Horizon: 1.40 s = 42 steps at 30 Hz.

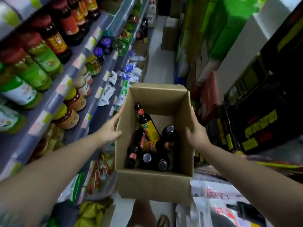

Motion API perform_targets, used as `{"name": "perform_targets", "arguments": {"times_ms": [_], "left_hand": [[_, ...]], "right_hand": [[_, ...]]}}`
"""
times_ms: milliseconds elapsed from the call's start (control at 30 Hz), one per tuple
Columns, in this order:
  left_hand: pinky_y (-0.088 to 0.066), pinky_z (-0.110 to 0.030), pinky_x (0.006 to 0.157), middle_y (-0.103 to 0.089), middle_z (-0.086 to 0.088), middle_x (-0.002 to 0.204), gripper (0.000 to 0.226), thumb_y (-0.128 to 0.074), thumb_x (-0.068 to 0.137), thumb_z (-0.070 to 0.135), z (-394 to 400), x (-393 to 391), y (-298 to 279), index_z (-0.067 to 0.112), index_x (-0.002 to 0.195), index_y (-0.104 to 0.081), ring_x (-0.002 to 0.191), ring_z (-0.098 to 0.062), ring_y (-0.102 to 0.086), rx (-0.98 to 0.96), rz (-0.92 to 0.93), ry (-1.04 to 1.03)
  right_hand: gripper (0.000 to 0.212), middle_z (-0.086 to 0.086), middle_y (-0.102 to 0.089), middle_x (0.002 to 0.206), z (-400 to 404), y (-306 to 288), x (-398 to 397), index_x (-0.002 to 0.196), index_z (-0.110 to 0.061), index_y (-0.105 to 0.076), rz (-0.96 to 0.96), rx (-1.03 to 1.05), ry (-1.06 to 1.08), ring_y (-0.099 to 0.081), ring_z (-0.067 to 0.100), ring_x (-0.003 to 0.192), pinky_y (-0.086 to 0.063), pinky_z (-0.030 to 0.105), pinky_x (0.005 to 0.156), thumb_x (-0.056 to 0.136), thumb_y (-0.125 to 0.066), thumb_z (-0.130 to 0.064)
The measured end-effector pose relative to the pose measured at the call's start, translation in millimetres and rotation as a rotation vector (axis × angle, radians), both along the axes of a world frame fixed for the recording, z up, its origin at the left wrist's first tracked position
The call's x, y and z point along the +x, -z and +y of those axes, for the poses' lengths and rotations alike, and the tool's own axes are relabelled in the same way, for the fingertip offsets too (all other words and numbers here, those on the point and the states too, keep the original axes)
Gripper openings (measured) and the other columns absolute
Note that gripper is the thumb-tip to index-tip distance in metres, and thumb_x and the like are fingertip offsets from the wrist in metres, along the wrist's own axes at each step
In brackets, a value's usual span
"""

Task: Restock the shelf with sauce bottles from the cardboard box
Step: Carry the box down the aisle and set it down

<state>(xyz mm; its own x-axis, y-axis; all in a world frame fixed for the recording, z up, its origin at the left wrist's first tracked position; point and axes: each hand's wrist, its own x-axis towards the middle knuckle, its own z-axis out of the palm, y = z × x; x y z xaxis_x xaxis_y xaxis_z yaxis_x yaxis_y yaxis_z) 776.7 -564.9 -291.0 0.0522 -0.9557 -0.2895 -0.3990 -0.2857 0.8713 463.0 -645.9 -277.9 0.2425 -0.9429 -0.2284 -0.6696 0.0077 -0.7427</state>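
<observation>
An open cardboard box point(154, 185) sits in the aisle in front of me, held between both hands. My left hand point(109, 130) presses flat against its left wall, and my right hand point(196, 133) grips its right wall. Inside lie several dark sauce bottles point(147, 125), one with a yellow label leaning upright, others tipped or standing with black caps up. The shelf point(78, 63) runs along my left, stocked with bottles and jars.
Green and red-capped bottles point(41, 58) fill the upper shelf; jars point(72, 115) and packets the lower ones. Bagged goods point(221, 202) lie on the floor at lower right. Black cartons point(262, 112) stack on the right. More boxes point(170, 35) stand down the aisle.
</observation>
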Motion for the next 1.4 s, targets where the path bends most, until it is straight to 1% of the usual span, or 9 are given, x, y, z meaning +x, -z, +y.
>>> {"name": "perform_targets", "arguments": {"times_ms": [200, 400, 567, 700, 767, 900, 1133, 1267, 1400], "left_hand": [[-0.041, 0.000, 0.080, -0.006, 0.038, 0.134, 0.102, -0.052, 0.082, -0.018, -96, 47, 16, 0.053, 0.139, -0.007, 0.097, 0.038, -0.037, 0.061, 0.051, 0.026], [-0.045, -0.043, 0.098, -0.032, 0.011, 0.150, 0.109, -0.053, 0.077, -0.015, -197, 94, 18, 0.070, 0.130, -0.011, 0.124, -0.016, -0.052, 0.040, 0.033, 0.035], [-0.044, -0.029, 0.088, -0.022, 0.008, 0.156, 0.111, -0.052, 0.075, -0.016, -296, 124, 18, 0.065, 0.135, -0.008, 0.129, -0.017, -0.046, 0.019, 0.012, 0.065], [-0.040, -0.013, 0.093, -0.023, 0.024, 0.147, 0.113, -0.054, 0.076, -0.019, -380, 147, 29, 0.072, 0.128, -0.010, 0.118, 0.011, -0.048, 0.012, -0.023, 0.073], [-0.033, -0.005, 0.096, -0.015, 0.023, 0.149, 0.112, -0.055, 0.075, -0.019, -422, 156, 33, 0.063, 0.135, -0.009, 0.128, 0.010, -0.039, -0.003, -0.045, 0.062], [-0.028, 0.000, 0.096, -0.020, 0.041, 0.138, 0.099, -0.055, 0.079, -0.017, -501, 165, 30, 0.044, 0.141, -0.008, 0.127, 0.012, -0.031, 0.006, -0.035, 0.028], [-0.022, -0.019, 0.111, -0.007, 0.030, 0.148, 0.108, -0.057, 0.079, -0.017, -635, 194, 14, 0.061, 0.135, -0.007, 0.141, -0.002, -0.017, -0.035, 0.016, 0.039], [-0.039, -0.003, 0.087, -0.023, 0.034, 0.134, 0.101, -0.052, 0.079, -0.020, -712, 207, 23, 0.046, 0.142, -0.008, 0.104, 0.023, -0.049, 0.023, 0.080, 0.012], [-0.038, -0.001, 0.089, -0.025, 0.033, 0.139, 0.102, -0.053, 0.079, -0.017, -793, 233, 38, 0.046, 0.144, -0.008, 0.118, 0.013, -0.043, 0.029, 0.081, 0.042]], "right_hand": [[0.086, 0.012, -0.066, 0.111, -91, 9, 46, 0.147, -0.050, 0.003, -0.007, 0.061, 0.044, -0.067, 0.018, 0.078, -0.048, 0.021, 0.068, 0.094, -0.047, -0.003], [0.083, 0.013, -0.066, 0.117, -184, 7, 88, 0.150, -0.041, -0.001, -0.008, 0.016, 0.056, -0.067, 0.021, 0.086, -0.044, 0.021, 0.076, 0.093, -0.047, -0.002], [0.084, 0.012, -0.066, 0.115, -277, 7, 117, 0.148, -0.048, 0.002, -0.024, 0.032, 0.080, -0.067, 0.027, 0.092, -0.054, 0.031, 0.084, 0.094, -0.047, -0.004], [0.087, 0.021, -0.066, 0.113, -366, 16, 137, 0.146, -0.051, 0.007, -0.010, 0.053, 0.043, -0.068, 0.035, 0.088, -0.057, 0.047, 0.082, 0.095, -0.047, -0.005], [0.086, 0.022, -0.067, 0.113, -408, 19, 146, 0.147, -0.049, 0.007, -0.011, 0.035, 0.024, -0.068, 0.037, 0.090, -0.057, 0.046, 0.084, 0.095, -0.047, -0.006], [0.083, 0.018, -0.066, 0.118, -489, 14, 161, 0.148, -0.046, 0.005, -0.008, 0.020, 0.036, -0.066, 0.035, 0.096, -0.053, 0.038, 0.088, 0.096, -0.047, -0.007], [0.083, 0.030, -0.066, 0.109, -623, -1, 195, 0.149, -0.043, 0.003, 0.027, -0.008, 0.052, -0.063, 0.048, 0.096, -0.053, 0.052, 0.089, 0.095, -0.047, -0.006], [0.083, 0.025, -0.064, 0.117, -698, 5, 214, 0.147, -0.047, 0.004, 0.028, 0.018, 0.038, -0.063, 0.045, 0.100, -0.053, 0.051, 0.090, 0.096, -0.047, -0.007], [0.080, 0.015, -0.056, 0.133, -774, 11, 235, 0.144, -0.049, 0.003, 0.012, 0.027, 0.065, -0.062, 0.035, 0.109, -0.052, 0.040, 0.090, 0.097, -0.046, -0.005]]}}
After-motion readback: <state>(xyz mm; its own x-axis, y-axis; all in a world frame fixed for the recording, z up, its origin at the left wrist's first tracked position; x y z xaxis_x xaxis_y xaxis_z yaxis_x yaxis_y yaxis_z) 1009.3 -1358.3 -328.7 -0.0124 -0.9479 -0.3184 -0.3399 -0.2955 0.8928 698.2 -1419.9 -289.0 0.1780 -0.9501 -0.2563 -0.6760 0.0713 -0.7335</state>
